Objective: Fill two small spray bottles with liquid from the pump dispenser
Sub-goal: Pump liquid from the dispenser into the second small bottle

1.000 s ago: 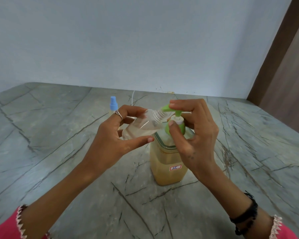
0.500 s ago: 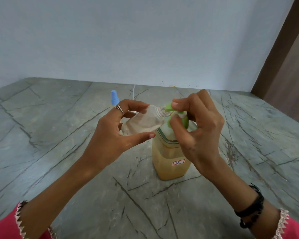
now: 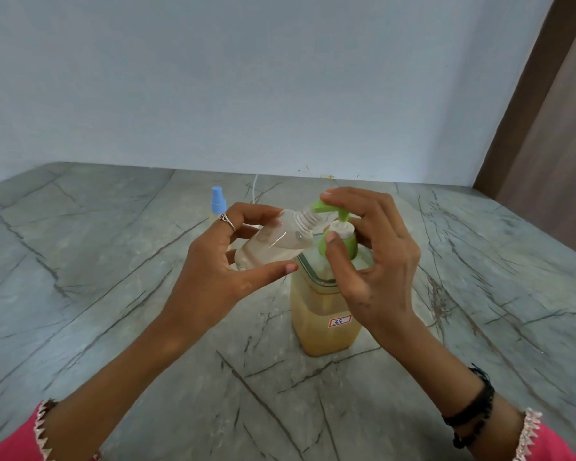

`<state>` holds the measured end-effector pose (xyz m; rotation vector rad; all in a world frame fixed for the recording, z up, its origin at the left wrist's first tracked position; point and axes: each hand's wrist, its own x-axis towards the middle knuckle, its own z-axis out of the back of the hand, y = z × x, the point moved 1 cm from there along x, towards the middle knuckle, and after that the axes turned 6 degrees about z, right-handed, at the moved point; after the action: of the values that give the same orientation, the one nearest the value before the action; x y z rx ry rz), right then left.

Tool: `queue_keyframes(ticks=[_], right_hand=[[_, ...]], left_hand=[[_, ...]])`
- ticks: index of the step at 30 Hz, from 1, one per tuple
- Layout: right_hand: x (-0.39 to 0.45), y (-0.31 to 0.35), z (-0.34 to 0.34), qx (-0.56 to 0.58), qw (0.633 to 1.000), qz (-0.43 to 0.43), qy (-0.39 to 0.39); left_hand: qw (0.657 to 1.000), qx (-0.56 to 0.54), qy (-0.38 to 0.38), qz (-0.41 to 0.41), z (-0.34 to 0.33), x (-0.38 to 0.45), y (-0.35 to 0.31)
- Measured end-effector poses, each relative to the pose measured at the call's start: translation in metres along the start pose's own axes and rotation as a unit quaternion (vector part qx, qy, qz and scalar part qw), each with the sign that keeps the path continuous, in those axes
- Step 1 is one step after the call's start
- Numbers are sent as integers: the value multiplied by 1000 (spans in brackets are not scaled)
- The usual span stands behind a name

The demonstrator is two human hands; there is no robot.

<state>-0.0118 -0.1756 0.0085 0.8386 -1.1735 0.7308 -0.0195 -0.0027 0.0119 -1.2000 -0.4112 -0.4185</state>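
Note:
A square pump dispenser [image 3: 323,324] with yellowish liquid and a green pump head [image 3: 338,227] stands on the marble counter [image 3: 113,261]. My left hand [image 3: 213,277] holds a small clear uncapped bottle [image 3: 273,242], tilted, its threaded neck right under the green spout. Pale liquid lies in that bottle. My right hand [image 3: 369,257] grips the pump head, fingers on top of it and thumb against the collar. A second small bottle with a blue spray cap [image 3: 218,202] stands behind my left hand, mostly hidden.
A pale blue wall runs along the back of the counter. A brown door frame [image 3: 539,104] stands at the right. A thin white cord [image 3: 254,186] lies by the wall behind the bottles.
The pump head has risen a little under my right fingers. The tilted bottle stays at the spout. The view has shifted slightly.

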Motion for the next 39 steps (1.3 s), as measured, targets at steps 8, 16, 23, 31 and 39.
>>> queue_keyframes(ticks=[8,16,23,31,39], right_hand=[[10,4,-1,-15,1000,-25,2],[4,1,-1,3,1000,-27,-2],[-2,-3,0,73,995,-55,29],[-2,0,0,126,985,-98,65],[-3,2,2,68,990,-91,81]], left_hand=[[1000,12,6,-1,-1,-1,3],[1000,12,2,-8,-1,-2,2],[1000,15,-3,-2,-2,-1,1],[1000,-17,-9,20,-4,-1,3],[999,-29,-5,27,-3,-1,3]])
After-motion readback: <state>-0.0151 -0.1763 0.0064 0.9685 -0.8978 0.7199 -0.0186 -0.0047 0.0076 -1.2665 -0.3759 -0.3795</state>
